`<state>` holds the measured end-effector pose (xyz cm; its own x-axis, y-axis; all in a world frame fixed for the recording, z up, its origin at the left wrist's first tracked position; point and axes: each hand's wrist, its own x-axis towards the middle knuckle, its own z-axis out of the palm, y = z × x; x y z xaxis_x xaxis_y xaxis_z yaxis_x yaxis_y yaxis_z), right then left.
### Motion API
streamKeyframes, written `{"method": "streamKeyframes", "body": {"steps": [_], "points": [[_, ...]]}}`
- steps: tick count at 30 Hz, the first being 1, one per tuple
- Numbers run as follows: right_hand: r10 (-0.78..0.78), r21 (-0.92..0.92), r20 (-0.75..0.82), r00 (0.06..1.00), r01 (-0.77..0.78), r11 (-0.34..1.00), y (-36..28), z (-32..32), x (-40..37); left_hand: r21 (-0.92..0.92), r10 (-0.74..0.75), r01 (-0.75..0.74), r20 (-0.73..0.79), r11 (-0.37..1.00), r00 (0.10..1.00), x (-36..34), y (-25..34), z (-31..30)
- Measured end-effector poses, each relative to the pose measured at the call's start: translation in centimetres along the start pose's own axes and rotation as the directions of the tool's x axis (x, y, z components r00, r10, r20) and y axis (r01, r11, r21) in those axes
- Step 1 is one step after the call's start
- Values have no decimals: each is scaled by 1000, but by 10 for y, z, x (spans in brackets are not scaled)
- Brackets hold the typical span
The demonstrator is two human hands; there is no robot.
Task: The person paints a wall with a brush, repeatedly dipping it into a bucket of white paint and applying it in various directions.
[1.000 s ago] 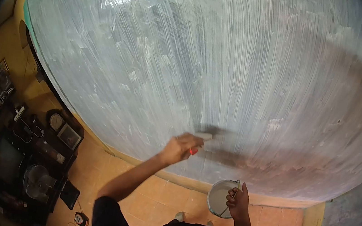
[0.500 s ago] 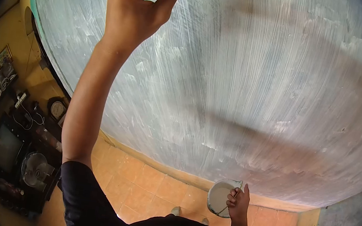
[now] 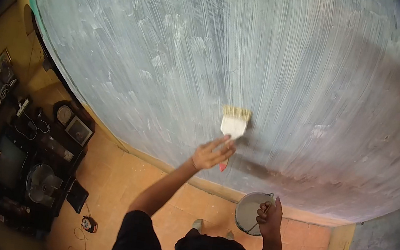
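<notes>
My left hand (image 3: pixel 212 154) is closed on a wide paintbrush (image 3: pixel 234 126) with pale bristles and a red handle tip. The bristles point up and lie against the lower middle of the wall (image 3: pixel 286 86), which is streaked with whitish paint. Low on the right, my right hand (image 3: pixel 270 216) has its fingers curled round the wire handle of a paint bucket (image 3: pixel 242 227). Whitish liquid shows inside the bucket, which hangs close to the foot of the wall.
Orange floor tiles (image 3: pixel 117 180) run below the wall. To the left stands dark furniture with a television (image 3: pixel 7 163), a fan (image 3: pixel 43 184), a clock (image 3: pixel 64 115) and a picture frame (image 3: pixel 79 131). A small corded device (image 3: pixel 89 225) sits on the floor. Another wall (image 3: pixel 381 245) meets at the right.
My left hand has come down the wall with the paintbrush, from the top of the view to the lower middle. My right hand and the bucket have shifted slightly to the right and up.
</notes>
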<state>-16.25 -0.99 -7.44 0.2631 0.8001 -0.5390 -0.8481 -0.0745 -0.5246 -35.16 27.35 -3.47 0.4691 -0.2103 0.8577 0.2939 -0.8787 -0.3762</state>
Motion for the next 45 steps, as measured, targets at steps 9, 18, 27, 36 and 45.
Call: {"method": "streamKeyframes", "body": {"steps": [9,18,27,36,45], "points": [[-2,-54,4,1000,2,999,0,3,-7,-286,-166,265,327,921,930,-123,99,11],[30,-31,48,998,-28,999,8,3,-2,-349,-237,478,549,806,801,-121,87,-12],[71,-58,19,997,-70,996,19,8,5,-355,-298,481,460,802,837,93,-72,-98],[68,-72,68,995,-63,995,22,12,9,-208,-215,213,13,955,977,280,-145,-165],[81,-56,-9,997,-82,995,23,18,8,29,-62,69,-200,997,978,240,-140,-121]]}}
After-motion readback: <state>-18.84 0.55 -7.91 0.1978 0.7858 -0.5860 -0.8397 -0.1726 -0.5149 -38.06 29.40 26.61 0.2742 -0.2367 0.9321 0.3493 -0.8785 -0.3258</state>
